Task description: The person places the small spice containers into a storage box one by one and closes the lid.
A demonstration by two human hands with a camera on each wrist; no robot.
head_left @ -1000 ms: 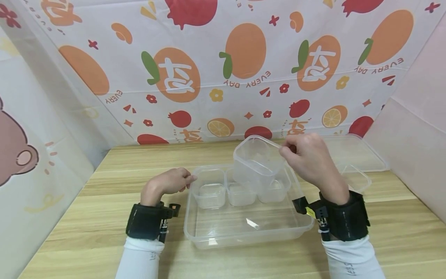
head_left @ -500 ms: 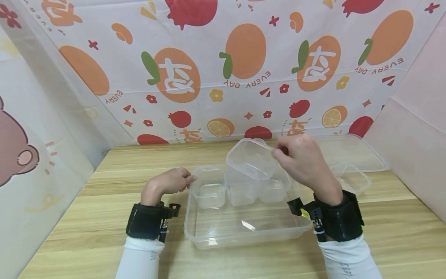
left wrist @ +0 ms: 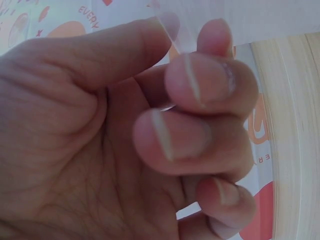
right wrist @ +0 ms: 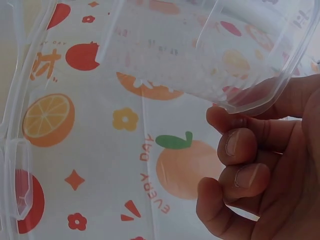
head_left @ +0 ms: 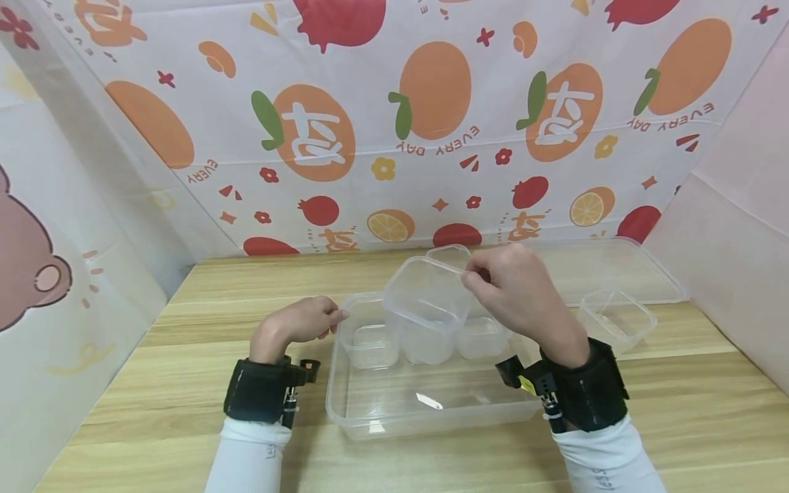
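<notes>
My right hand (head_left: pixel 518 287) pinches the rim of a small clear plastic container (head_left: pixel 425 291), tilted above a large clear plastic box (head_left: pixel 431 414). The right wrist view shows thumb and forefinger at the rim of that container (right wrist: pixel 200 45). Inside the large box, along its back, stand three more small containers, a left one (head_left: pixel 370 348), a middle one (head_left: pixel 427 348) partly behind the held one, and a right one (head_left: pixel 482 339). My left hand (head_left: pixel 298 320) pinches the box's back left corner; in the left wrist view a clear edge runs between thumb and forefinger, the other fingers curled.
A large clear lid (head_left: pixel 622 267) lies at the back right. In front of it stands a small clear container (head_left: pixel 619 322). Another small container (head_left: pixel 448 253) shows behind the held one. A fruit-printed cloth (head_left: pixel 431 103) hangs behind the wooden table (head_left: pixel 154 397).
My right hand has moved left and slightly down with the small container, from over the right container to over the middle one. My left hand has stayed in place.
</notes>
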